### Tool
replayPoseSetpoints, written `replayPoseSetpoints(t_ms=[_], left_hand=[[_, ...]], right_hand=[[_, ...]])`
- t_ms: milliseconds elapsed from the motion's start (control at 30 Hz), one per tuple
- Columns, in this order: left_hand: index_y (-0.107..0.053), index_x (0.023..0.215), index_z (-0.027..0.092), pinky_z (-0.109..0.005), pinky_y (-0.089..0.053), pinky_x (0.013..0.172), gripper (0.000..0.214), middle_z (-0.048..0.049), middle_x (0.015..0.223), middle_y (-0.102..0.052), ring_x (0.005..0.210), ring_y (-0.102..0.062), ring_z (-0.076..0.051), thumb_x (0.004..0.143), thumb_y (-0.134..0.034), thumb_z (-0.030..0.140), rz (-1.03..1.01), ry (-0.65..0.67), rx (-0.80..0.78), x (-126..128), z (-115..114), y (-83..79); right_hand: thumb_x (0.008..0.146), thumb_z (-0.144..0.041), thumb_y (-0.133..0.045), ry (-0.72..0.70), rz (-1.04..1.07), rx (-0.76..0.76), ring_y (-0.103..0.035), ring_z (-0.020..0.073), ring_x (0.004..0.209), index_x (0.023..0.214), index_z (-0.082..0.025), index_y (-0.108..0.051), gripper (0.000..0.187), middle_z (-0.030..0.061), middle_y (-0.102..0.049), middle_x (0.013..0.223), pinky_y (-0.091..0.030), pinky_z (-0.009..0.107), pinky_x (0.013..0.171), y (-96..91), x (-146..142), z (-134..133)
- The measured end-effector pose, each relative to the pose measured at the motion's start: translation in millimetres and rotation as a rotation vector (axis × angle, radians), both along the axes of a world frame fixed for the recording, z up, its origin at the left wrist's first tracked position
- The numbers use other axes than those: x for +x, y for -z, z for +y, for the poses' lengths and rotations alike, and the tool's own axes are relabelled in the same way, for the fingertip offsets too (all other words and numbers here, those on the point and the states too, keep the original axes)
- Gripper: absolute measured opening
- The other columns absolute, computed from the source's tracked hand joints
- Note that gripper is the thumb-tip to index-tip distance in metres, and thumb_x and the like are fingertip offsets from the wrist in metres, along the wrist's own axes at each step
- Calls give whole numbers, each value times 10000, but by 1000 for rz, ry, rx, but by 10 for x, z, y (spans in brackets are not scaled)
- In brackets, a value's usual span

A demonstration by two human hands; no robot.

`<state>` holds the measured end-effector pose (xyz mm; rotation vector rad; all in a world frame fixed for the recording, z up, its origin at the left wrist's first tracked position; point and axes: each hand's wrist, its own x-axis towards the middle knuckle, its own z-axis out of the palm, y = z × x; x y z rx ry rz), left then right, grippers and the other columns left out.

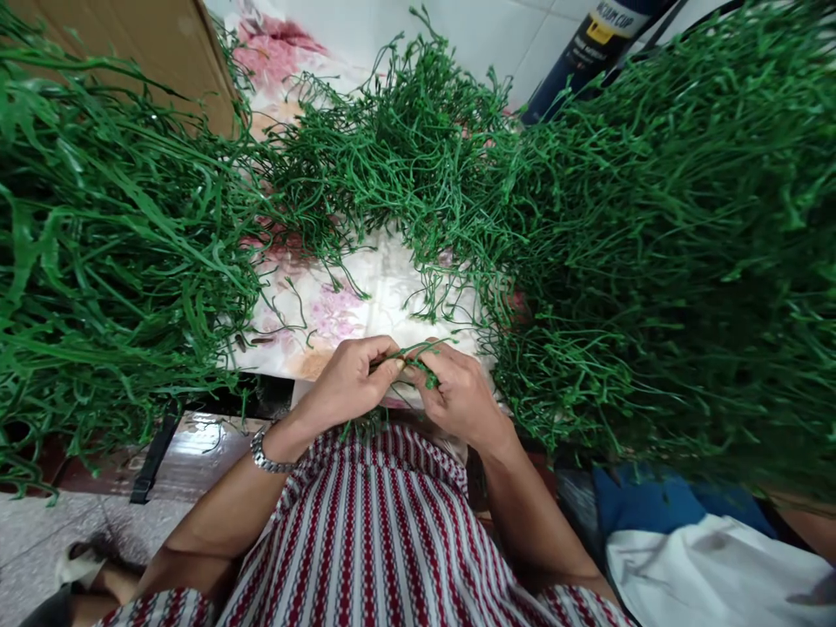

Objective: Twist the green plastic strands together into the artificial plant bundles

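Note:
Close to my body, both hands meet over the near edge of the table. My left hand (353,379) pinches a few thin green plastic-looking stems (431,380) between thumb and fingers. Gripping the same small bunch from the other side is my right hand (457,387), its fingers curled, with small knobby tips showing at the thumb. Where the stems run inside the fingers is hidden. Just beyond the hands, several loose stems (428,300) lie on the flowered tablecloth (385,283). A few more green pieces (366,422) rest at my waist, below the hands.
Broad, long green pieces (117,235) are heaped on the left. Fine stems form a tall pile (685,261) on the right and another heap (424,148) at the back. A cardboard box (137,43) stands back left, a dark blue vacuum cup box (581,57) back right. White cloth (724,562) lies lower right.

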<state>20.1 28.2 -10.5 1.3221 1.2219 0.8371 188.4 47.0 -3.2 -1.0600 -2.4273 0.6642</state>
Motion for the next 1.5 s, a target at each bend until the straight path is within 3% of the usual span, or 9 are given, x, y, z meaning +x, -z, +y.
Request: replayPoseSetpoints(t_ms=[200,333,500,700,833,933,1133,1300,1500], left_hand=[[-427,543,138,-192,-206,465,224,50,524,-298,503,-281,-59,742,-492,216,-52,103,-87,-24,56,-12],[-364,513,151,-197,-188,455,298,52,518,-265,496,-256,-56,741,-526,254,-135,-3,-87,18,20,34],[-419,508,135,-196,-208,457,333,49,503,-310,491,-278,-57,734,-592,309,-351,-209,-62,99,-68,120],[-531,522,115,-193,-241,450,300,41,470,-405,461,-320,-51,674,-675,330,-618,-221,-82,139,-79,108],[-565,507,103,-208,-251,429,318,20,439,-451,416,-350,-56,591,-730,360,-727,-93,-182,61,-64,112],[-563,519,107,-208,-232,399,329,17,427,-464,370,-319,-44,577,-737,380,-805,-71,-236,9,-62,143],[-619,631,126,-202,-329,492,205,-6,604,-548,532,-456,-77,667,-692,314,-729,-239,-180,35,-35,40],[-660,676,152,-196,-351,577,113,11,668,-507,610,-455,-74,705,-671,261,-645,-359,-25,84,1,-22],[-662,661,155,-204,-379,640,139,10,671,-515,670,-478,-96,701,-674,287,-551,-403,21,165,12,0]], right_hand=[[796,-138,-482,-113,-144,28,-538,162,688,863,-155,-547,95,50,-613,749,-379,247,616,2,48,23],[825,-222,-499,-95,-92,35,-473,123,588,748,-170,-513,94,10,-557,647,-324,228,547,-14,4,25],[842,-234,-488,14,258,-30,-393,83,504,593,-177,-453,258,-33,-437,534,-298,216,509,28,-110,-17],[790,-355,-570,136,638,-399,-445,79,483,672,-169,-566,220,-29,-513,554,-349,208,471,89,-141,-60],[705,-407,-657,36,809,-737,-439,82,444,644,-164,-581,262,-20,-526,522,-345,219,433,110,-67,-10],[687,-429,-673,-8,1029,-884,-351,62,383,624,-170,-550,294,-42,-467,474,-285,212,391,105,-11,37],[799,-342,-592,24,765,-680,-494,99,566,736,-161,-575,193,1,-538,634,-398,240,548,26,-36,59],[807,-376,-570,169,611,-619,-418,71,498,820,-180,-565,197,-33,-510,633,-356,204,493,-4,-121,53],[773,-348,-607,89,502,-562,-473,94,632,774,-155,-566,198,-26,-522,664,-392,207,597,46,-188,15]])
